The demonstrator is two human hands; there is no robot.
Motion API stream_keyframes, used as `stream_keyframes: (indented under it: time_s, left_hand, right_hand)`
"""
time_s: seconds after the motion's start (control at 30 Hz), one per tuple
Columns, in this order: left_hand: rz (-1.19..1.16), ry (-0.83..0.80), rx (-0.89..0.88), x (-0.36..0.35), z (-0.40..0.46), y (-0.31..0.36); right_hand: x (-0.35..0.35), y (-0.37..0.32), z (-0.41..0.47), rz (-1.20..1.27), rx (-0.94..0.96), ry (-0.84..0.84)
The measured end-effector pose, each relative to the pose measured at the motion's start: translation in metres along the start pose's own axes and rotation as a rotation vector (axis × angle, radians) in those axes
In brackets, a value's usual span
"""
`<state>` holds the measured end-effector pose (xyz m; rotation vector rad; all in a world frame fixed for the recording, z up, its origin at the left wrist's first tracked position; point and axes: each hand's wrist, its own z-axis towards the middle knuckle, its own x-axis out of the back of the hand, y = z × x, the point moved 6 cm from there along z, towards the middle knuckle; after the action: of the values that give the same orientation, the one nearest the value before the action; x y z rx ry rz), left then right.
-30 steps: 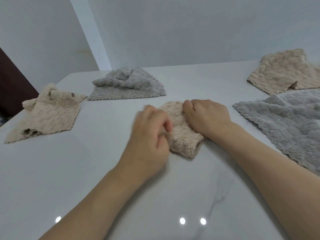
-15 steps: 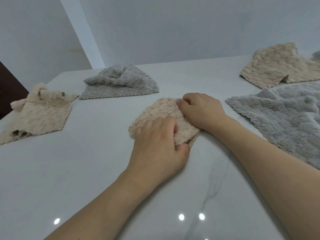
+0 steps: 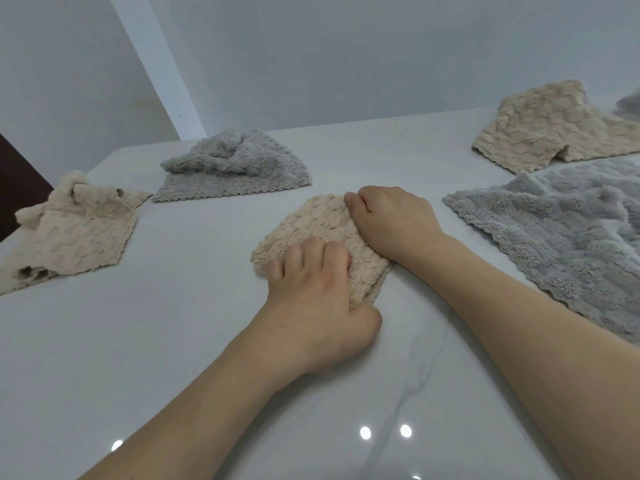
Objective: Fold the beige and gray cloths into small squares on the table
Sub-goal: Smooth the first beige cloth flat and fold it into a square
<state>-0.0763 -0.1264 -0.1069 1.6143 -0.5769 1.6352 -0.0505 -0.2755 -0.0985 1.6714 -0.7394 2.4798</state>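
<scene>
Far left, near table (image 3: 138, 341) edge: beige cloth (image 3: 74, 233), crumpled, top corner bunched up, lying loose. Just right of it and farther back: gray cloth (image 3: 232, 168), rumpled, scalloped hem facing the camera. Neither is touched.

Centre: folded beige cloth (image 3: 322, 223), a small thick square flat on the table, between the two hands. Left hand (image 3: 311, 299) rests on its near-left corner, fingers curled down into the pile, thumb tucked against the near edge (looks like a grip on the cloth's edge; the underside is hidden). Right hand (image 3: 391, 223) sits on the far-right edge of the same cloth, fingers curled in, knuckles up, thumb pressing the fold; it pins and grips that edge.

Right: large gray cloth (image 3: 561, 237), spread out, wrinkled, running out of view. Behind it, far right: second beige cloth (image 3: 554, 129), partly folded, one flap doubled over.

Table surface is white, glossy, faint gray veining, with light spots reflected near the front.
</scene>
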Motion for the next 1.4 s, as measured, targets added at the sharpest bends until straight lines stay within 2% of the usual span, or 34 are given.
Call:
stream_keyframes:
  time_s: [0.07,0.2,0.33,0.6,0.67,0.77,0.9,1.03,1.1,1.2,1.27,1.3,1.4]
  left_hand:
    - [-0.054,-0.024,-0.023,-0.001,-0.003,-0.001]
    - [-0.357,0.020,0.077,0.004,0.011,-0.018]
    - [-0.211,0.112,0.015,0.004,0.014,-0.017]
    - [-0.104,-0.041,-0.001,0.000,0.008,-0.015]
    - [-0.073,-0.036,-0.011,-0.002,0.006,-0.014]
    - [-0.089,0.046,-0.043,-0.001,0.007,-0.012]
    - [-0.437,0.199,0.038,0.009,0.010,-0.026]
    - [-0.239,0.324,0.175,0.010,0.005,-0.035]
    - [-0.273,0.289,0.133,0.011,0.003,-0.031]
    - [-0.282,0.133,-0.052,0.015,0.002,-0.021]
    - [-0.292,0.033,-0.111,0.018,0.000,-0.015]
    - [-0.297,0.019,-0.104,0.020,0.000,-0.012]
    - [-0.295,0.126,-0.065,0.028,0.004,0.002]
  right_hand:
    - [0.000,0.001,0.001,0.005,0.001,0.001]
    - [0.000,0.001,0.002,0.001,0.000,-0.019]
    - [0.000,0.003,0.002,0.003,-0.001,-0.038]
    - [0.000,0.001,0.001,-0.009,-0.003,-0.056]
    - [0.000,0.001,0.000,-0.014,-0.002,-0.065]
    - [0.000,0.002,0.001,-0.020,-0.014,-0.080]
    - [0.001,0.000,0.000,-0.018,-0.008,-0.090]
    - [0.006,-0.003,-0.011,0.017,-0.073,-0.124]
    - [0.013,-0.002,-0.024,0.061,-0.158,-0.129]
    - [0.028,-0.003,-0.047,0.108,-0.225,-0.306]
    - [0.045,0.003,-0.065,0.029,-0.281,-0.364]
    - [0.053,0.011,-0.071,0.088,-0.362,-0.324]
    - [0.070,0.017,-0.078,0.037,-0.251,-0.091]
